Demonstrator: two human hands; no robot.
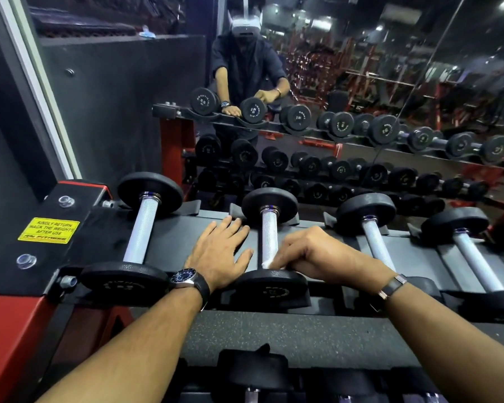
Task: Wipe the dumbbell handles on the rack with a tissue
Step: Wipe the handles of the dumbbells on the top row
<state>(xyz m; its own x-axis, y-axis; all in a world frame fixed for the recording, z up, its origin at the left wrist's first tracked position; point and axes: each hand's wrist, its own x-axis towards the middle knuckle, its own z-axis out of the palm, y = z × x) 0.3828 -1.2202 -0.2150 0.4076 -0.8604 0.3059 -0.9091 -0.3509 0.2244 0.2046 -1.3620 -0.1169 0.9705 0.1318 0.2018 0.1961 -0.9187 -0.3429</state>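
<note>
rack edge: we see the rack end frame just left of the first dumbbell.
left hand: ours, fingers spread flat on the shelf between handles.
tissue: pinched by our right hand against the second dumbbell handle, near end.

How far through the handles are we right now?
Nothing shows as finished; wiped handles look no different. In hand: the right hand presses the tissue on the second dumbbell's handle; the left hand rests flat on the rack. The handles to its right remain.
</note>
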